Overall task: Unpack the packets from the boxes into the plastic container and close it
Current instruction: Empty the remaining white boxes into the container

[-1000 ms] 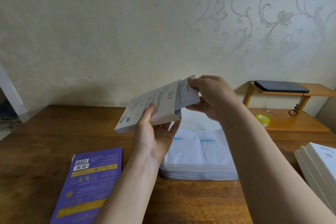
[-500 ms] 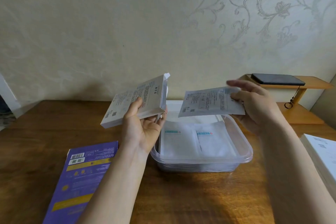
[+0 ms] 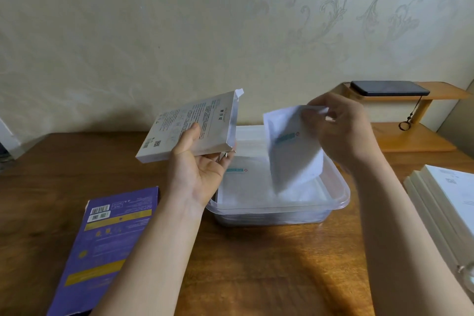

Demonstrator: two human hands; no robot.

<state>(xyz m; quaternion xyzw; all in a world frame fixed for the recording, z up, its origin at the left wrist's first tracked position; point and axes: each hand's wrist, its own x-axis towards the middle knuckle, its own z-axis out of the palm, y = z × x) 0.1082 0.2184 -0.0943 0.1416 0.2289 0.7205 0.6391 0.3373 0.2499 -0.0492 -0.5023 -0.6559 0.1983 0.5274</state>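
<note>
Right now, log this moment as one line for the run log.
left hand holds white box | right hand pinches packet, tilted over container | container open, packets inside

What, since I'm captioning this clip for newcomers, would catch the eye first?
The right hand pinches a white packet by its top edge, dangling it over the clear plastic container at centre. Just left of it, the left hand holds an opened white box tilted in the air. A purple box lies flat at the near left.
</note>
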